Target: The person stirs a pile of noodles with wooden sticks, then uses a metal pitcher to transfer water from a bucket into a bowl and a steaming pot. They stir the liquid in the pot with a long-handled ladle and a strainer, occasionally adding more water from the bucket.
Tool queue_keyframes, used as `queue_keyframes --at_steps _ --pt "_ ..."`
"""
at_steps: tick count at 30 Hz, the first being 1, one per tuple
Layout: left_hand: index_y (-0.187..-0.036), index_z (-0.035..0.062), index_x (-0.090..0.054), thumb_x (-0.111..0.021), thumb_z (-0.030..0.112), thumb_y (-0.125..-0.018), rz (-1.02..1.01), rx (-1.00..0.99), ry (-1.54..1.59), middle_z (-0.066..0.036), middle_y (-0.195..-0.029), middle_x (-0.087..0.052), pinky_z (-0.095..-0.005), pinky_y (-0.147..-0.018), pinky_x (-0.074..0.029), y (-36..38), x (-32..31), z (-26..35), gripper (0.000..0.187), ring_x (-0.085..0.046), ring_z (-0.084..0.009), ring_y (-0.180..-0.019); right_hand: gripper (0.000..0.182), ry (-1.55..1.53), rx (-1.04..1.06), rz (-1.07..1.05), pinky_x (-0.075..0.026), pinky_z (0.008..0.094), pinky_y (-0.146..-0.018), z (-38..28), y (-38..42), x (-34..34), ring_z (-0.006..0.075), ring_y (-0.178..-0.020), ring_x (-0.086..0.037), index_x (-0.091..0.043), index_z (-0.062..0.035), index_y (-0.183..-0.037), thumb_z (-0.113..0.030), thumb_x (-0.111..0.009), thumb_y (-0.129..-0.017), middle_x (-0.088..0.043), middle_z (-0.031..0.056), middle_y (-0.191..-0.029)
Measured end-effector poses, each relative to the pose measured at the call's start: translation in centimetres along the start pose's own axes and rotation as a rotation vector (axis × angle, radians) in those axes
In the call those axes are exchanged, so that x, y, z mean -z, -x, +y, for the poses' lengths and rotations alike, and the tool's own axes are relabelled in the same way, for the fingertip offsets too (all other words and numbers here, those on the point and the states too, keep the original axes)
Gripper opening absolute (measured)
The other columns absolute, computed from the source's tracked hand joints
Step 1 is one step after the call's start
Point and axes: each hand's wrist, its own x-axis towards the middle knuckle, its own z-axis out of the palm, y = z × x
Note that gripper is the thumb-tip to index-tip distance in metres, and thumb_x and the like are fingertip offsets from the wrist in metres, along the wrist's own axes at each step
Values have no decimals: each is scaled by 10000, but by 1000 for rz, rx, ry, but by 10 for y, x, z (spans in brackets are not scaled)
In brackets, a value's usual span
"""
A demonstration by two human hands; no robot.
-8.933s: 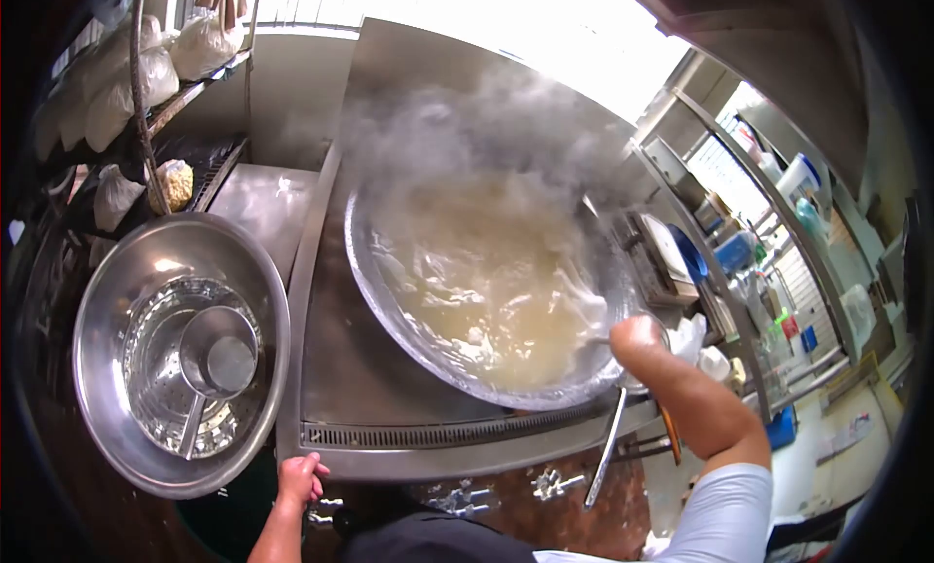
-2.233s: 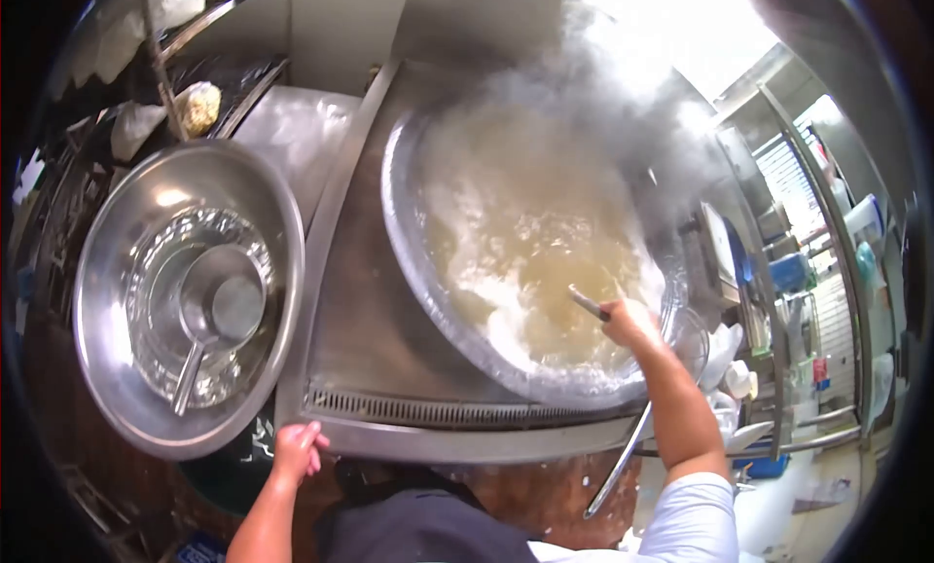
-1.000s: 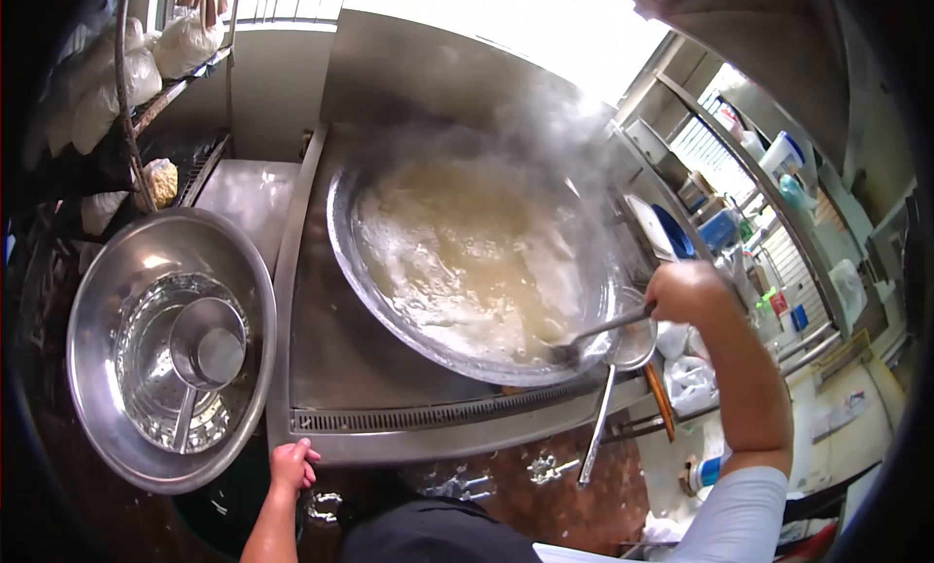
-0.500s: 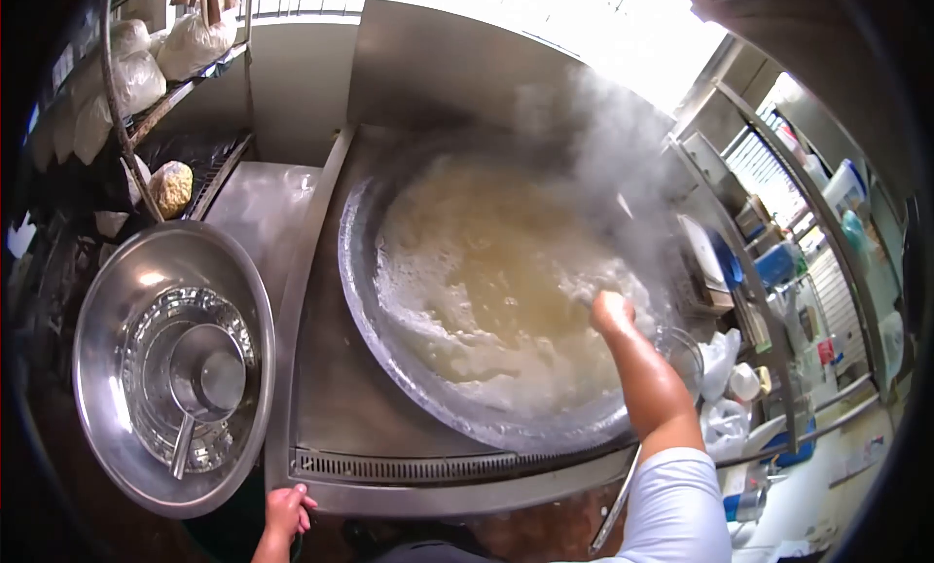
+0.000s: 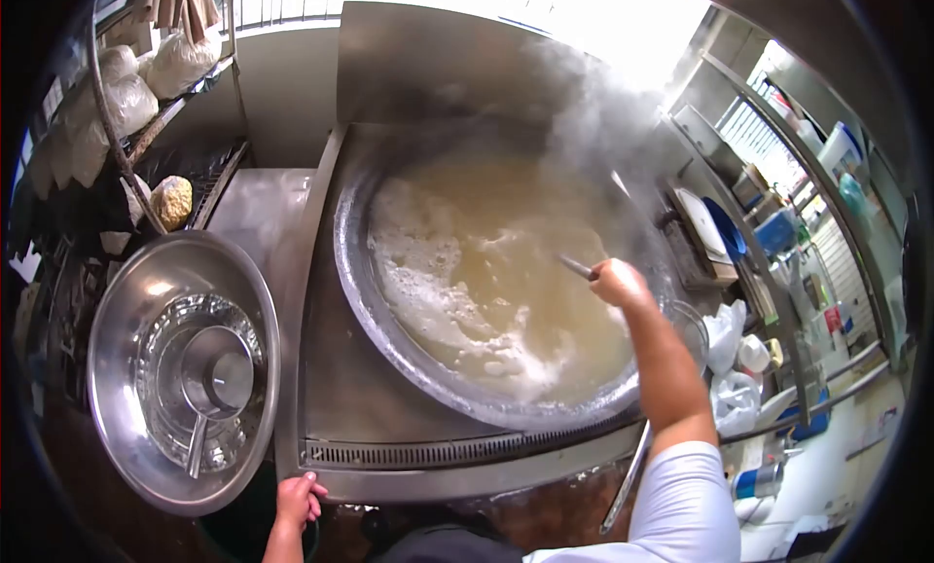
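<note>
A very large round pot point(image 5: 360, 295) holds cloudy, foamy yellowish liquid, with steam rising at its back right. Over the pot's right part, my right hand point(image 5: 620, 283) is closed around a metal handle point(image 5: 576, 266); the handle's far end goes into the liquid and cannot be seen. My left hand point(image 5: 297, 502) is near the front left corner of the steel counter, fingers curled, and what it holds, if anything, is hidden. Just behind it, a wide steel bowl point(image 5: 112, 368) contains liquid and a small steel ladle point(image 5: 211, 368).
A slotted drain point(image 5: 418, 454) runs along the counter's front. Left, a rack holds plastic bags point(image 5: 180, 62) and a bag of yellowish bits point(image 5: 172, 202). A strainer rim point(image 5: 693, 329) and white plastic bags point(image 5: 725, 334) are right of the pot. Shelves with containers stand farther right.
My right hand has moved slightly away from me, and more of the handle now shows. The foam has shifted and swirled. The view has turned slightly.
</note>
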Motion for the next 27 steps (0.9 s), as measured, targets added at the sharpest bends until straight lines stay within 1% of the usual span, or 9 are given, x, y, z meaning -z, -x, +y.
queue_keyframes --at_steps 3,5,7,9,12,14,18,23,27 --pt "-706 -14 -641 -498 318 -941 -21 -28 4 -83 -437 -518 -254 -303 -323 -3 0 -3 432 -430 -128 -300 314 -127 70 -72 -519 328 -761 39 65 65 212 -800 -671 -715 -140 -1019 -203 -681 -714 -701 110 -848" --pt "-709 -10 -635 -511 308 -935 -33 -52 35 -76 -447 -515 -251 -303 -332 -5 0 -5 409 -442 -127 -309 365 -125 196 -3 -518 309 -653 65 113 111 151 -673 -640 -710 -122 -1057 -190 -717 -698 -694 80 -787" --pt "-713 -9 -631 -512 299 -934 -56 -75 36 -76 -452 -518 -249 -302 -338 -4 -1 -3 397 -451 -125 -313 391 -169 -26 -117 -487 279 -537 53 177 170 107 -573 -585 -708 -106 -1073 -181 -744 -691 -681 55 -750" --pt "-715 -10 -630 -512 297 -935 -68 -89 37 -77 -454 -520 -247 -302 -339 -7 0 -6 395 -454 -124 -315 399 -157 -45 -169 -452 257 -476 57 219 206 90 -524 -543 -711 -119 -1074 -197 -759 -686 -671 33 -736" --pt "-722 -8 -630 -511 295 -935 -82 -107 29 -77 -456 -522 -247 -302 -342 -3 -1 -2 389 -459 -125 -317 400 -134 -13 -218 -450 240 -478 71 258 224 73 -540 -541 -703 -123 -1094 -183 -786 -707 -675 12 -740" --pt "-727 -5 -630 -511 295 -935 -83 -118 19 -77 -457 -523 -249 -303 -344 -2 -1 -1 385 -460 -127 -317 381 -160 -20 -231 -440 231 -470 65 274 226 65 -528 -531 -699 -116 -1098 -160 -779 -728 -674 4 -732" --pt "-743 4 -635 -510 309 -932 -88 -100 4 -81 -465 -531 -256 -313 -355 -4 -1 -2 380 -463 -133 -322 381 -161 -7 -429 -448 232 -477 53 265 203 70 -553 -536 -691 -123 -1121 -195 -762 -753 -668 6 -747" --pt "-762 11 -642 -506 327 -928 -99 -47 -23 -80 -474 -539 -269 -332 -366 -5 0 -1 381 -460 -134 -330 416 -124 98 -559 -447 253 -474 24 205 139 89 -557 -544 -673 -142 -1155 -242 -727 -755 -674 15 -754" --pt "-758 12 -647 -508 325 -926 -77 -29 -58 -74 -469 -536 -276 -335 -364 -5 -1 -3 381 -456 -128 -332 417 -176 140 -535 -469 259 -485 -8 142 77 100 -566 -567 -686 -155 -1133 -230 -725 -725 -671 21 -749"
